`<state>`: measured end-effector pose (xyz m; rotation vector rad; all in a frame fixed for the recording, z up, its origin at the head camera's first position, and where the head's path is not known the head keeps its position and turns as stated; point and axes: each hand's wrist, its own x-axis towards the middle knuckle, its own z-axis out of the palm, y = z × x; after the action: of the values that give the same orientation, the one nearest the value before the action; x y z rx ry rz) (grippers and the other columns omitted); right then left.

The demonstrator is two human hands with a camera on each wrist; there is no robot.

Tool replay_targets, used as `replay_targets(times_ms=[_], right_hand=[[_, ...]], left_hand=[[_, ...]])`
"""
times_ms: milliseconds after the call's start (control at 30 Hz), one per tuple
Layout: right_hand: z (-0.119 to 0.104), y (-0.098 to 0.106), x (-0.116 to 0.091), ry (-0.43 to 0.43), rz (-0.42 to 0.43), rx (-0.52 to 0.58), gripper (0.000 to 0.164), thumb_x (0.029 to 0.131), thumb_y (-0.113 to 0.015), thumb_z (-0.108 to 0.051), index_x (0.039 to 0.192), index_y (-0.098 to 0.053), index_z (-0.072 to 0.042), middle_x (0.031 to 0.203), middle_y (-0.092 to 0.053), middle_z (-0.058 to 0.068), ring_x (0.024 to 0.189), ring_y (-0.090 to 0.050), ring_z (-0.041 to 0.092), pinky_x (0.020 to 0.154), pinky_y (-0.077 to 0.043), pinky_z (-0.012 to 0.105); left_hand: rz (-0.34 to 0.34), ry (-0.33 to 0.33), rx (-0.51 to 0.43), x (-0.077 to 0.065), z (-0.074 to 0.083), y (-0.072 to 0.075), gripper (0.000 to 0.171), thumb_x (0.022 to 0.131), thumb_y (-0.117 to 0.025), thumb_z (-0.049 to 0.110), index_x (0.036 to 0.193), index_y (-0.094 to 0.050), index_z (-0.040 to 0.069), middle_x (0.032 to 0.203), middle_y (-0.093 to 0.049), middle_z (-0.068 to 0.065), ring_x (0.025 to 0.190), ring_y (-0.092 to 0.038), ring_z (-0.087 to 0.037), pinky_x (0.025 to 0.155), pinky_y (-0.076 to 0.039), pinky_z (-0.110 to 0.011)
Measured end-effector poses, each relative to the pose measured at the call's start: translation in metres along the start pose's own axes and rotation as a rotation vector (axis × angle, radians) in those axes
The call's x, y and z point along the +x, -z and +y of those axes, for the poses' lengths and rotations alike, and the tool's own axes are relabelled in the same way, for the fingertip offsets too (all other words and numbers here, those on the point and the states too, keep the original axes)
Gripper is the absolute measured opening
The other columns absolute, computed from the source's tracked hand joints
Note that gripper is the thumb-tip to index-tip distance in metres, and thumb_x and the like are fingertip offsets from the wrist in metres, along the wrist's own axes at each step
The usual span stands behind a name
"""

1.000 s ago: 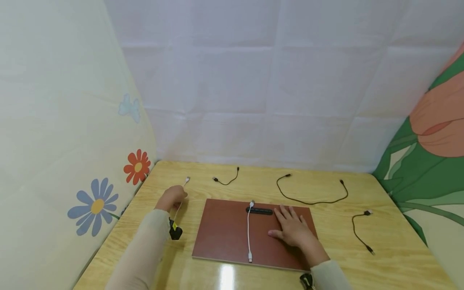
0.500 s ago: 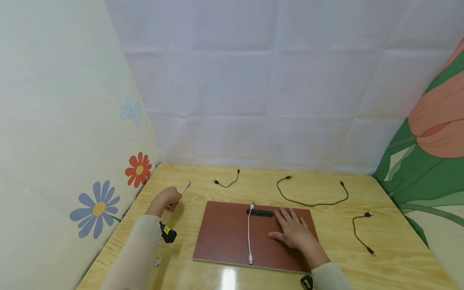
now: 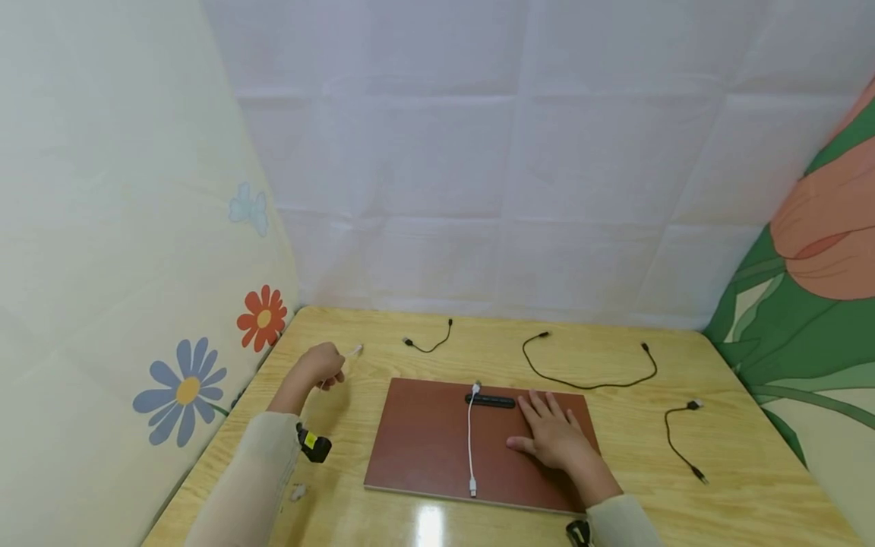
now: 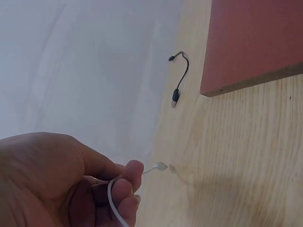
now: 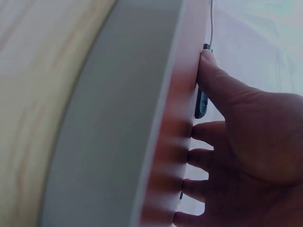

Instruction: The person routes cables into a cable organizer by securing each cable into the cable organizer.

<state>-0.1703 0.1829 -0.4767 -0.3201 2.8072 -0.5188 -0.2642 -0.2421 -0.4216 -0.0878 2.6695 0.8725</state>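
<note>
My left hand [image 3: 321, 366], at the left of the table, pinches a white cable [image 4: 116, 208] between thumb and fingers. The cable's plug [image 4: 162, 166] sticks out past the fingertips, just above the wood. My right hand [image 3: 555, 441] rests on a reddish-brown board [image 3: 417, 433] with its fingers spread. Left of that hand, a second white cable [image 3: 469, 441] runs down the board, its upper end at a black cable-holder strip [image 3: 495, 402]. In the right wrist view the fingertips [image 5: 201, 132] touch the board's face.
Behind the board on the wooden table [image 3: 752, 456] lie a short black cable [image 3: 431, 351] and a longer black cable [image 3: 588, 385]. Another black cable [image 3: 672, 438] lies to the right. A small pale thing [image 3: 298, 492] is beside the left sleeve. Cloth hangs behind and at both sides.
My left hand has shifted slightly left since a second ago, still holding the white cable. The cable's plug end now sits a little lower and further right. The right hand has stayed put.
</note>
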Motion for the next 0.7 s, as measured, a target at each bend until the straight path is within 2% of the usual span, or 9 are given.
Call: replay_targets(times_ms=[133,400,700], right_hand=[[0.0,0.0,0.0,-0.002,-0.002,0.001,0.085,0.095,-0.062,-0.054,0.157,-0.033,-0.004,0.165,-0.02,0.024,0.151,-0.01,0.051,0.113,-0.012,0.074],[0.0,0.0,-0.001,-0.003,-0.006,0.005,0.085,0.095,-0.062,-0.054,0.157,-0.033,-0.003,0.165,-0.02,0.024,0.151,-0.009,0.051,0.113,-0.011,0.074],[-0.002,0.001,-0.002,-0.002,-0.005,0.005,0.084,0.095,-0.062,-0.053,0.157,-0.033,-0.003,0.164,-0.02,0.025,0.15,-0.01,0.052,0.113,-0.011,0.074]], left_hand=[[0.017,-0.021,-0.01,-0.002,0.005,0.0,0.038,0.104,-0.033,0.01,0.114,-0.063,-0.012,0.085,-0.07,-0.02,0.05,-0.047,-0.014,0.052,-0.045,-0.032],[0.052,-0.05,-0.036,-0.016,0.017,0.0,0.038,0.107,-0.032,0.011,0.124,-0.055,-0.013,0.087,-0.069,-0.02,0.054,-0.053,-0.017,0.06,-0.055,-0.04],[0.089,-0.075,0.0,-0.03,0.034,-0.002,0.032,0.108,-0.034,0.015,0.12,-0.055,-0.008,0.08,-0.067,-0.013,0.062,-0.061,-0.024,0.065,-0.057,-0.042]])
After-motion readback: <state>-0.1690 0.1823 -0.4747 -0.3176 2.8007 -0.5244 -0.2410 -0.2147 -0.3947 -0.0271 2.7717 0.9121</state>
